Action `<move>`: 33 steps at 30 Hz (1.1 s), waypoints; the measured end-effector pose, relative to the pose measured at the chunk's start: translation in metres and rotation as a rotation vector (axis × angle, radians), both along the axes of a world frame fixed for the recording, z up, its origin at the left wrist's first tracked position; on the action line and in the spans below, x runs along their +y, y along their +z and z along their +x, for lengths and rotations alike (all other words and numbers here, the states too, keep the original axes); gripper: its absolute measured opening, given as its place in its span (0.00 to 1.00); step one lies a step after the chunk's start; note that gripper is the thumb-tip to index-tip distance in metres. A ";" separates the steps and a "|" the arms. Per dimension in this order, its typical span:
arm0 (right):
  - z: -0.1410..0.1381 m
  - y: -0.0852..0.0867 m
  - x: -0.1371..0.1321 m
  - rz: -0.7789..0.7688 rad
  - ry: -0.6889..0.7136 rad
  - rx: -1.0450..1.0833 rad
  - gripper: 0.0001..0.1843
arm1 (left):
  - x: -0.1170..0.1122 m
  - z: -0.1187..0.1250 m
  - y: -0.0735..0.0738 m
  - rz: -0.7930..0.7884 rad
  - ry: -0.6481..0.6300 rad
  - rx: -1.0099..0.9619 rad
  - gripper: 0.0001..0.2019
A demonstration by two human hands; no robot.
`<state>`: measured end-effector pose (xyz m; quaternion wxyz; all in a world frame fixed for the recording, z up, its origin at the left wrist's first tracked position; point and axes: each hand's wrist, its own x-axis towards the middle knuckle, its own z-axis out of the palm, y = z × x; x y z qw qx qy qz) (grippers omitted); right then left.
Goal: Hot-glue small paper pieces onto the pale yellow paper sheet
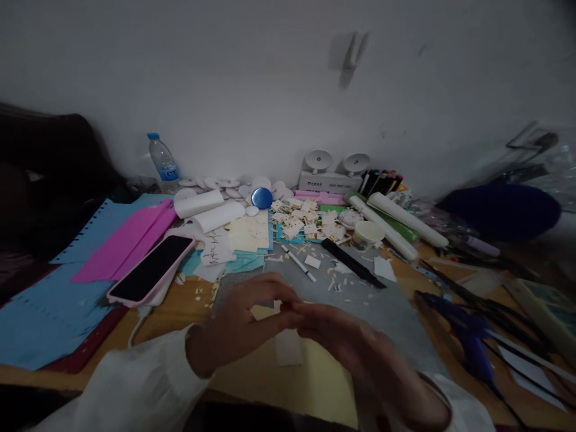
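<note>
My left hand point(245, 318) and my right hand point(353, 336) meet at the fingertips above a pale yellow sheet point(315, 384). The left thumb and forefinger close toward each other, and a small whitish bit shows near their tips. From the other side, the right fingers, held together, reach the same spot. What is pinched there, if anything, is hidden by the fingers and too small to make out. Under the hands, a white paper strip point(288, 348) lies on the yellow sheet. Beyond them, a white pen point(299, 264) and a small white paper square point(312, 261) rest on a grey mat point(382, 318).
At left are a phone point(153, 270), pink paper point(126, 246) and blue sheets point(58, 312). Small cut cream pieces point(306, 219) are heaped at the back, near a paper cup point(366, 234) and black cutter-like tool point(353, 264). A blue glue gun point(468, 336) lies right.
</note>
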<state>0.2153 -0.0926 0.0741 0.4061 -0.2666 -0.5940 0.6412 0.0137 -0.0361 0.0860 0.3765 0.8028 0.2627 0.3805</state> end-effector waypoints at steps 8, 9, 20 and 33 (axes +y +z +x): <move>0.025 -0.009 0.006 0.236 -0.368 -0.339 0.11 | -0.003 -0.032 0.022 -0.010 0.218 -0.068 0.05; 0.027 -0.017 0.015 0.306 -0.462 -0.421 0.10 | 0.000 -0.037 0.026 -0.038 0.263 -0.056 0.07; -0.010 -0.084 0.094 0.609 -0.316 -0.788 0.06 | 0.025 -0.034 -0.004 -0.095 0.309 0.181 0.17; -0.003 -0.078 0.085 0.363 -0.361 -0.541 0.05 | 0.050 0.001 -0.064 -0.447 0.131 0.260 0.10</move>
